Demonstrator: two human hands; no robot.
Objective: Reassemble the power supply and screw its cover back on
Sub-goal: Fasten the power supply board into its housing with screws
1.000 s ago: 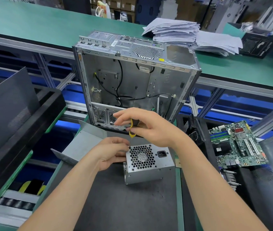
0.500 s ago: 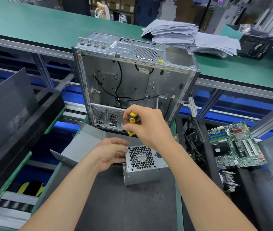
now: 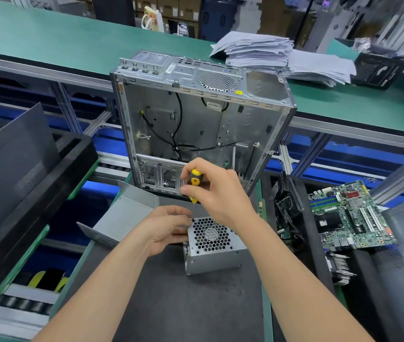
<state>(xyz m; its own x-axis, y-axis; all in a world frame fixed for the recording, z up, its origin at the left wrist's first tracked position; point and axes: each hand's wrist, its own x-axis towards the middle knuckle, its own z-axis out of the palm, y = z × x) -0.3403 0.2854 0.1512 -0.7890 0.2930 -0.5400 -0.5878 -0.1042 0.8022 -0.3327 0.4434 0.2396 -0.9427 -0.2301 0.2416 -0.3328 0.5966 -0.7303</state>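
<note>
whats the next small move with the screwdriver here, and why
Probably twist the screwdriver in place to drive a screw. The right hand grips it upright, its tip sits at the far left corner of the power supply on the fan-grille face, and the left hand holds that corner steady. Whether a screw sits under the tip is too small to tell.

Dark surface (image 3: 171,304): power supply (image 3: 217,257) sits at centre, bent metal cover (image 3: 126,215) at 10 o'clock overhanging the edge, open computer case (image 3: 245,124) upright at 12. Green surface (image 3: 72,43) behind: paper stack (image 3: 257,49) at 1, black box (image 3: 381,72) at 2.
</note>
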